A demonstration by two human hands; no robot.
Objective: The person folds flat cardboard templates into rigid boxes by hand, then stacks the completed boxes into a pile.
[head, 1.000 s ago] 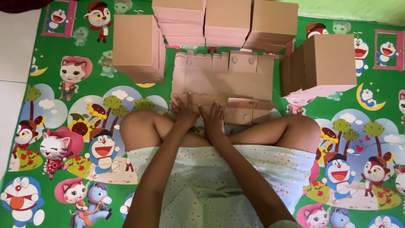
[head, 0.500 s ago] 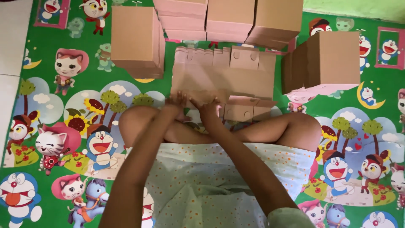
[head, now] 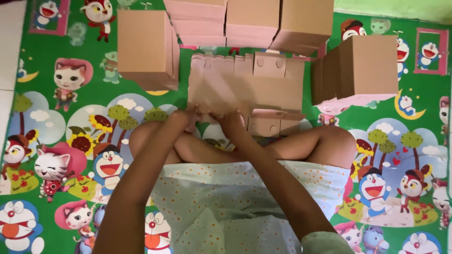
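Both hands, left hand (head: 186, 117) and right hand (head: 230, 123), pinch the near edge of a flat brown cardboard box blank (head: 245, 87), unfolded over the knees, while folded brown cardboard boxes (head: 146, 47) already ring the cartoon-printed green floor mat (head: 56, 141).

Flat cardboard sheet (head: 245, 87): plain tan-brown, with pale pink edges. Folded boxes: left box (head: 146, 47) brown; right box (head: 365, 66) brown with a pink underside; back stack (head: 254, 21) brown over pink. Floor mat (head: 47, 94): bright green, printed with cartoon cats in blue, white and pink, plus sunflowers, trees and clouds. Skirt (head: 245, 202): pale mint, dotted with small orange flowers.
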